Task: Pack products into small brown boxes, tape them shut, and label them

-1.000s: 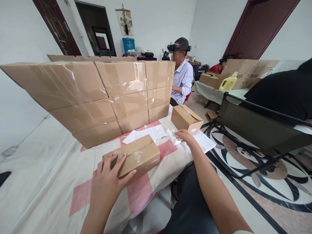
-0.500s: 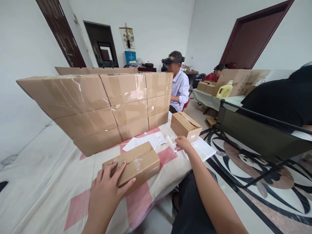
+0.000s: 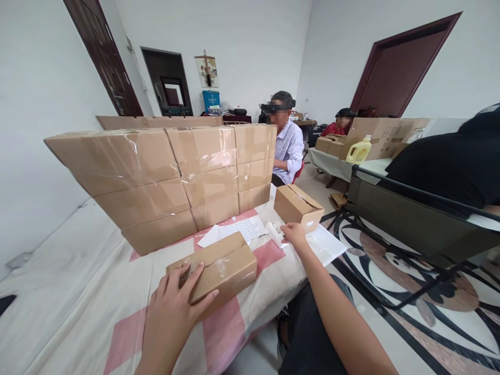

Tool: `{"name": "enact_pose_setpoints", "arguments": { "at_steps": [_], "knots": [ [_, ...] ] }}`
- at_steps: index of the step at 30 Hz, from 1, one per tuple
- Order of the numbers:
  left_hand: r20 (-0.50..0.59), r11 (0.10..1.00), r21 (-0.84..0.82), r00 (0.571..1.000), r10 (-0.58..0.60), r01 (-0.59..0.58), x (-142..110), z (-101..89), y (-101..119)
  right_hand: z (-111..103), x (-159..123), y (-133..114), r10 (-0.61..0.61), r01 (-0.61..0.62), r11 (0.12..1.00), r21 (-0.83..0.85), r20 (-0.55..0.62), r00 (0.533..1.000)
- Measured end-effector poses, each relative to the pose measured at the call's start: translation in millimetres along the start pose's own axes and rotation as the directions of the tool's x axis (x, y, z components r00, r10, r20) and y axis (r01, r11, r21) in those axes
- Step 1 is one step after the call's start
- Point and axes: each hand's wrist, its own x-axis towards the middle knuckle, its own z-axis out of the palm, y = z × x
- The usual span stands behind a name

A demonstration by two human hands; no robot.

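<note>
My left hand (image 3: 177, 297) lies on the left end of a taped cardboard box (image 3: 228, 260), its fingers spread over the top and its thumb along the near side. Clear tape crosses the box's top. To the right, my right hand (image 3: 294, 234) has its fingers closed on the edge of a small white item (image 3: 275, 233); its exact kind is hard to make out. Behind the box lies a white sheet printed with a keyboard-like grid (image 3: 245, 227). Just beyond my right hand stands another cardboard box (image 3: 299, 205) with a slit along its top.
A wall of stacked taped boxes (image 3: 207, 182) stands at the table's back left. White sheets (image 3: 326, 243) lie at the right edge of the cloth-covered table. A co-worker (image 3: 288, 143) sits beyond. To the right are a dark folding chair (image 3: 410, 219) and a yellow jug (image 3: 359, 150).
The view has tilted up slightly, so the scene sits a little lower. Both hands keep nearly the same places, the left on the box and the right at the white item.
</note>
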Motion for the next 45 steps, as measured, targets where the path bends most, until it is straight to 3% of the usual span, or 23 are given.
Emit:
{"name": "enact_pose_setpoints", "arguments": {
  "at_steps": [5,10,21,26,34,45],
  "knots": [
    [0.024,0.999,0.045,1.000,0.006,-0.007,-1,1.4,-1,1,-3,-2,-0.068,0.078,0.990,0.121,-0.087,0.994],
    [0.004,0.998,0.064,1.000,0.014,-0.014,1,1.8,-1,0,-8,-4,-0.083,0.097,0.978,0.186,-0.083,0.993],
    [0.007,0.992,0.126,1.000,-0.015,0.014,0,0.2,3,-6,-12,4,-0.108,0.110,0.993,0.031,-0.061,0.992],
    [-0.050,0.997,0.073,0.999,-0.010,0.014,2,1.5,6,0,-16,6,-0.087,0.095,0.981,0.169,-0.053,0.995],
    [-0.054,0.997,0.073,0.999,0.003,0.001,4,2.0,7,17,-28,28,-0.122,0.173,0.923,0.343,-0.164,0.979],
    [-0.020,0.999,0.045,1.000,-0.008,0.009,6,-1.0,7,5,-45,18,-0.040,0.086,0.859,0.505,-0.100,0.994]
  ]
}}
